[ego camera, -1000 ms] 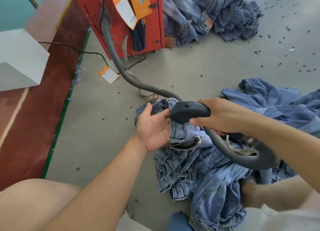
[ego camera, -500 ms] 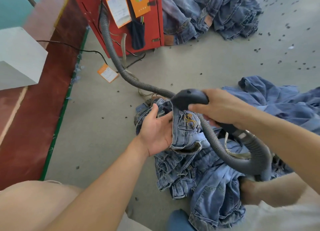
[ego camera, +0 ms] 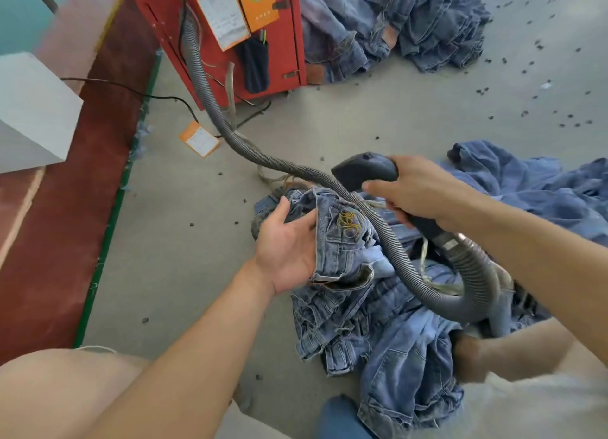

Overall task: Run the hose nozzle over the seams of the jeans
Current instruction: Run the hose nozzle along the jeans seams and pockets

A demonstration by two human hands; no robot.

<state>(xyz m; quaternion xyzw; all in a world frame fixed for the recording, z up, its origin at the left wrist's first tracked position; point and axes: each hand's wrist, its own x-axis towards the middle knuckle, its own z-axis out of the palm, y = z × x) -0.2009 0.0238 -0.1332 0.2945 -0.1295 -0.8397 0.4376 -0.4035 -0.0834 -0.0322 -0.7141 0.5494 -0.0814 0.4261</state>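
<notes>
The left hand (ego camera: 289, 244) holds the bunched jeans (ego camera: 342, 238) up off the floor; the right hand (ego camera: 418, 191) grips the nozzle (ego camera: 362, 168), lifted clear between passes. Next, it must settle onto a seam.

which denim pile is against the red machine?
The far pile of jeans, heaped beside the red machine at top. The other two lie near the hands, away from it.

Left hand (ego camera: 287, 244) palm-up, thumb raised, fingers tucked under denim — forearm reaching in from lower left. Right hand (ego camera: 418, 191) raised higher, fingers curled in a grip — forearm entering from the right.
</notes>
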